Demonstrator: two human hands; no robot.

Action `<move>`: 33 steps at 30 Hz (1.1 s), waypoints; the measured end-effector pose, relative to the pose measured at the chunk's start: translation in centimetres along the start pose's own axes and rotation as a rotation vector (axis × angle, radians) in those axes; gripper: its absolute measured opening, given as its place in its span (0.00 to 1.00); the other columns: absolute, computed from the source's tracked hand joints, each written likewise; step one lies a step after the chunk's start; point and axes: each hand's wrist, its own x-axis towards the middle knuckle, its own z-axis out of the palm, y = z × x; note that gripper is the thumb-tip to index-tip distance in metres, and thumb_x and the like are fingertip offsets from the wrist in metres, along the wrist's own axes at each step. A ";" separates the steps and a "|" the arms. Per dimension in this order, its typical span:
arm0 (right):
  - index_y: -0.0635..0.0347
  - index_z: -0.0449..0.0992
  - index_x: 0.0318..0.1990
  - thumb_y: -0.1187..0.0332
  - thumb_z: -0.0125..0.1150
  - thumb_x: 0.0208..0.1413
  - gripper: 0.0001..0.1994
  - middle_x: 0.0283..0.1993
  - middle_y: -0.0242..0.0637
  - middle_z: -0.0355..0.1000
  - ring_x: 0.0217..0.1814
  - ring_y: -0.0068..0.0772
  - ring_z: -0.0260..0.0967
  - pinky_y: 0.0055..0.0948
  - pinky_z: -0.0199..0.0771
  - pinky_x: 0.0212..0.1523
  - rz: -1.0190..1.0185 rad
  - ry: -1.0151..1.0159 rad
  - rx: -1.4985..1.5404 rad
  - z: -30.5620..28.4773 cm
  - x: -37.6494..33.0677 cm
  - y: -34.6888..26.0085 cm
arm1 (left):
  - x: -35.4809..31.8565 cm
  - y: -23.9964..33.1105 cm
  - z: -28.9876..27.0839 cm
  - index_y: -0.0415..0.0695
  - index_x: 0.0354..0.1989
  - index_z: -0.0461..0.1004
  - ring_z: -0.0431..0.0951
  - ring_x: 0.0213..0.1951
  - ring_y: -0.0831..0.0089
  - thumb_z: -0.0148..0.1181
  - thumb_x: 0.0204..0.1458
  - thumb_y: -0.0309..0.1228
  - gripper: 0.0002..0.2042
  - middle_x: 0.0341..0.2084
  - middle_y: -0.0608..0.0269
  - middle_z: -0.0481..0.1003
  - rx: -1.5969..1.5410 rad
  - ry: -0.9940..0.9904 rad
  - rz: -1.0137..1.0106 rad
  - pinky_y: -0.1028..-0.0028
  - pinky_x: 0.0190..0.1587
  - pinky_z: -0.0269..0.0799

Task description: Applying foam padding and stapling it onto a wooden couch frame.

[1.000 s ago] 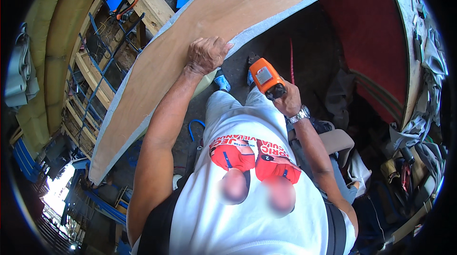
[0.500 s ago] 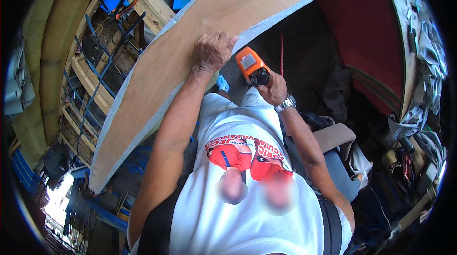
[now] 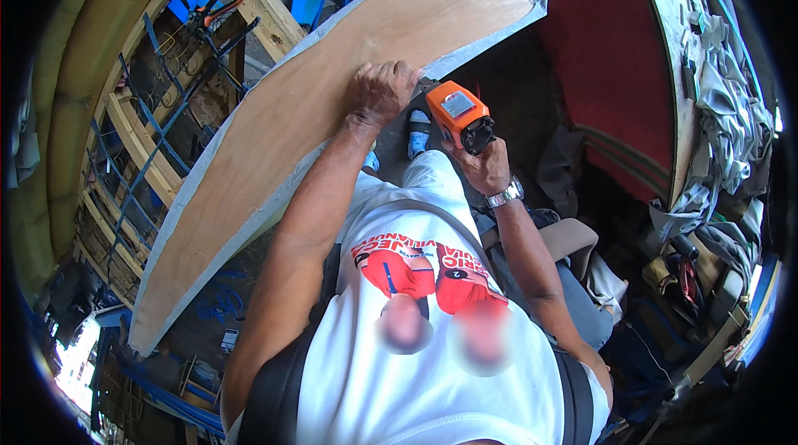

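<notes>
- Far left: a timber frame (image 3: 133, 121) of pale battens stands with blue straps laced across it; red-handled pliers (image 3: 218, 3) hang near its top.
- Centre left: the plywood panel (image 3: 316, 121), edged in grey fabric, lies with its long axis running from lower left to upper right across your view. It sits ahead of and to the left of your body.
- Your left hand (image 3: 381, 92) is pressed down on the panel's near edge, fingers curled over it and gripping the board. This hand is the nearer one to the panel; it is touching it.
- Your right hand (image 3: 482, 167) is closed around the grip of an orange power tool (image 3: 459, 117). The tool's nose points toward the panel edge, just beside your left hand. Whether the nose touches the edge cannot be told.
- Key relation: the tool lies to the right of the bracing hand, and the fabric-covered edge runs between them.
- Below: your foot in a blue sandal (image 3: 419, 131) rests on the dark floor.
- Right: a red upholstered piece (image 3: 607, 54) curves up; beyond it, grey fabric scraps (image 3: 723, 104) hang in a heap. Cluttered workshop, strong daylight.
</notes>
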 end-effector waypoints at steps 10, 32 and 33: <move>0.59 0.80 0.42 0.60 0.71 0.53 0.15 0.31 0.47 0.79 0.34 0.50 0.80 0.39 0.78 0.33 0.041 -0.025 -0.158 1.2 0.7 -0.2 | -0.1 0.0 0.3 0.48 0.27 0.70 0.78 0.22 0.59 0.56 0.63 0.45 0.16 0.19 0.59 0.75 0.036 -0.032 0.016 0.58 0.28 0.70; 0.41 0.78 0.58 0.42 0.68 0.53 0.27 0.40 0.40 0.82 0.45 0.46 0.80 0.47 0.75 0.45 0.563 0.043 0.026 2.5 -7.4 13.4 | -1.9 0.3 -4.6 0.42 0.33 0.71 0.68 0.49 0.54 0.63 0.59 0.38 0.13 0.44 0.54 0.71 0.074 -0.239 0.055 0.54 0.54 0.62; 0.42 0.78 0.58 0.42 0.68 0.53 0.27 0.40 0.40 0.82 0.45 0.46 0.80 0.46 0.75 0.44 0.553 0.040 0.030 2.7 -7.7 13.7 | -2.1 0.3 -4.5 0.41 0.34 0.72 0.67 0.54 0.54 0.63 0.60 0.40 0.13 0.51 0.53 0.70 0.107 -0.198 0.053 0.53 0.58 0.60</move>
